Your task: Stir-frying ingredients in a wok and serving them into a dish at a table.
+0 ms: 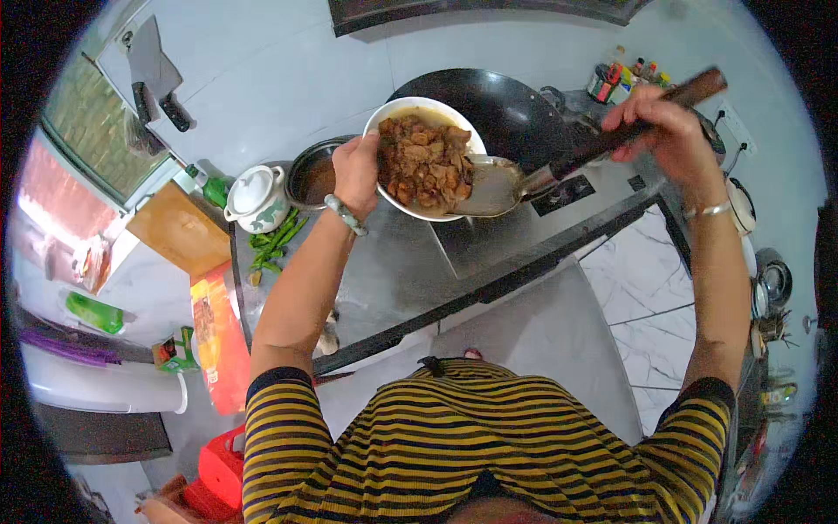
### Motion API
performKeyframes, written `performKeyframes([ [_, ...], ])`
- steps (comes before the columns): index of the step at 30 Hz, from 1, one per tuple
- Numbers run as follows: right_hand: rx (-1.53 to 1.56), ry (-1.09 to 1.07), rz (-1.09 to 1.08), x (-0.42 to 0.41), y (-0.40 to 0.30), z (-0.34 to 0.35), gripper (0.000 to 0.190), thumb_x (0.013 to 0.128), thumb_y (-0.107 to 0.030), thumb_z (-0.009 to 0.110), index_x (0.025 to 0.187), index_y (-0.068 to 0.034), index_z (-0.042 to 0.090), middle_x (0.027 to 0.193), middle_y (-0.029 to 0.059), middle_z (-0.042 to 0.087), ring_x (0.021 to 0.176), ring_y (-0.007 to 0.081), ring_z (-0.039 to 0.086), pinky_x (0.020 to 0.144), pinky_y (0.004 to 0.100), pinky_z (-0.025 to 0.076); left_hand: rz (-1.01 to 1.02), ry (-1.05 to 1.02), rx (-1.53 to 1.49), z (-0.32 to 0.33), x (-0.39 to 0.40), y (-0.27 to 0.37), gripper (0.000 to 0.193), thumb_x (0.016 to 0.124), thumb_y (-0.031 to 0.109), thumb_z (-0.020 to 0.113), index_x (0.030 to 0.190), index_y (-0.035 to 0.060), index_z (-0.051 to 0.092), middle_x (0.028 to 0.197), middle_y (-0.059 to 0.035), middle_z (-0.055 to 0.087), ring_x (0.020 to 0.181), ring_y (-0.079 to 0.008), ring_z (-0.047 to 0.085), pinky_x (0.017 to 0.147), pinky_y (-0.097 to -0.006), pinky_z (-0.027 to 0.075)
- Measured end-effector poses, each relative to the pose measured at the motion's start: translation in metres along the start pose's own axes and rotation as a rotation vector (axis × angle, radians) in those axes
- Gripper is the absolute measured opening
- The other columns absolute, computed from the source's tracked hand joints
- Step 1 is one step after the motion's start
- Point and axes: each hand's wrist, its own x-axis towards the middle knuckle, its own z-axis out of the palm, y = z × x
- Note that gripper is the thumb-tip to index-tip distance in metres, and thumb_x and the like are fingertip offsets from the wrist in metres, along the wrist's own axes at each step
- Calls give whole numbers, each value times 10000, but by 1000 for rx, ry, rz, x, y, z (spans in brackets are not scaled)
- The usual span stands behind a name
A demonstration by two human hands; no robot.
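My left hand [357, 167] grips the left rim of a white bowl [423, 216], its thumb on the edge. Chunks of brown braised meat in sauce [422, 157] fill the bowl. My right hand [655, 124] is closed around the dark handle of a metal wok spatula [494, 190]. The spatula's blade is at the bowl's right rim, with a little liquid on it; whether they touch is hard to tell. Behind and to the right of the bowl is a black wok [491, 105] on the stove, partly hidden by the bowl and the spatula handle.
Left of the bowl are a dark pot [314, 177], a white lidded jar [255, 196], green peppers [275, 242] and a green bottle [213, 190]. A wooden board [180, 229] leans farther left. Cleavers [154, 72] hang on the wall. Seasoning bottles [622, 78] stand behind the wok, at right.
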Motion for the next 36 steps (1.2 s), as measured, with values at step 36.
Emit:
performKeyframes([
  [36, 454, 427, 36, -98, 31, 109, 202, 844, -171, 482, 905, 6, 560, 1005, 218, 596, 736, 316, 643, 634, 345, 553, 327, 68, 762, 2, -17, 56, 361, 861, 279, 417, 1059, 22, 577, 909, -228, 612, 879, -389, 576, 764, -411, 444],
])
